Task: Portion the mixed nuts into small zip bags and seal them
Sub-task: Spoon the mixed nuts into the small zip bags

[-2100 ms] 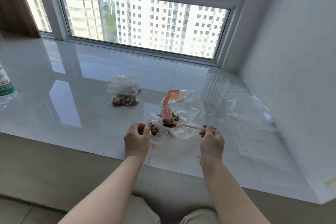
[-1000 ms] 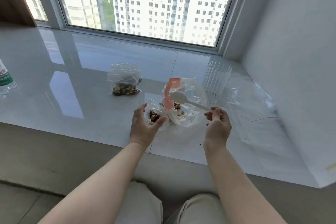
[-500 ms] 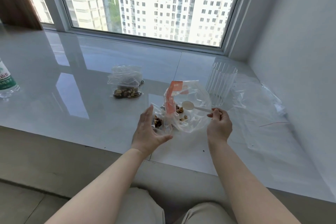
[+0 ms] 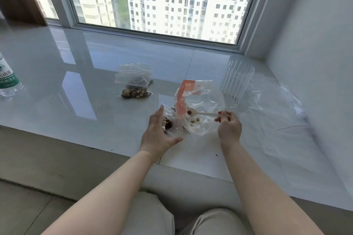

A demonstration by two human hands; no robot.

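A large clear bag with an orange strip [image 4: 206,101] stands open on the white sill and holds mixed nuts at its bottom. My right hand [image 4: 228,126] pinches the handle of a white plastic spoon [image 4: 202,113], whose bowl carries a nut inside that bag. Just left of it a small zip bag [image 4: 170,122] with a few nuts rests against my left hand [image 4: 158,133], fingers straight along its side, thumb under it. Another small bag of nuts [image 4: 134,84] lies farther back on the left.
A ribbed clear plastic cup [image 4: 236,84] stands right behind the large bag. Loose clear plastic sheets [image 4: 277,105] lie at the right by the wall. A water bottle [image 4: 7,78] stands at the far left. The sill's front edge [image 4: 95,147] runs just below my hands.
The spoon went from low at the bag's mouth, up over the bag, then down inside it. My left hand opened from a grip to straight fingers beside the small bag.
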